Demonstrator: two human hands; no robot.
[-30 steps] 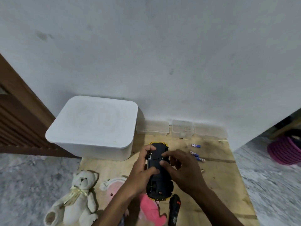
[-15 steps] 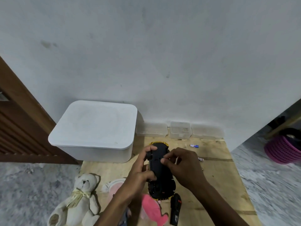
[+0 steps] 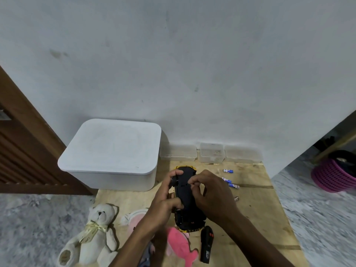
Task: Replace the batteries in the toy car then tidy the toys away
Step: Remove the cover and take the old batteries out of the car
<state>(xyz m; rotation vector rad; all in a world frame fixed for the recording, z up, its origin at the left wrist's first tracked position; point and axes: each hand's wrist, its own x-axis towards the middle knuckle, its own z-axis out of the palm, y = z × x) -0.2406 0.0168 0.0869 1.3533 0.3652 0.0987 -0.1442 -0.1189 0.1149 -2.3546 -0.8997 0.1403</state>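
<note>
While left hand [image 3: 165,199] grips the glossy black toy car [image 3: 187,201] underside, right hand [image 3: 213,195] fingertips pinching there, rough plywood board [image 3: 256,218]

toy car [image 3: 187,197]: matt black plastic underside, glossy yellow rim at both ends; centre of frame.
tabletop [image 3: 256,214]: bare plywood, pale, matt, visible grain and dark stains; lower centre and right.
storage box [image 3: 113,151]: white plastic, smooth, matt lid with faint scuffs; left of centre.
clear containers [image 3: 212,155]: translucent plastic, slightly cloudy; against the wall.
batteries [image 3: 228,171]: glossy blue and white wrap, metal ends.
teddy bear [image 3: 94,234]: cream plush cloth, satin-like ribbon; lower left.
pink toy [image 3: 181,245]: soft fleecy cloth.
remote control [image 3: 206,243]: black plastic, slight sheen.
wall [image 3: 192,64]: painted plaster, matt, blotched.
door [image 3: 23,151]: brown wood, semi-gloss, slatted.
basket [image 3: 331,175]: pink ribbed plastic; right edge.
</note>
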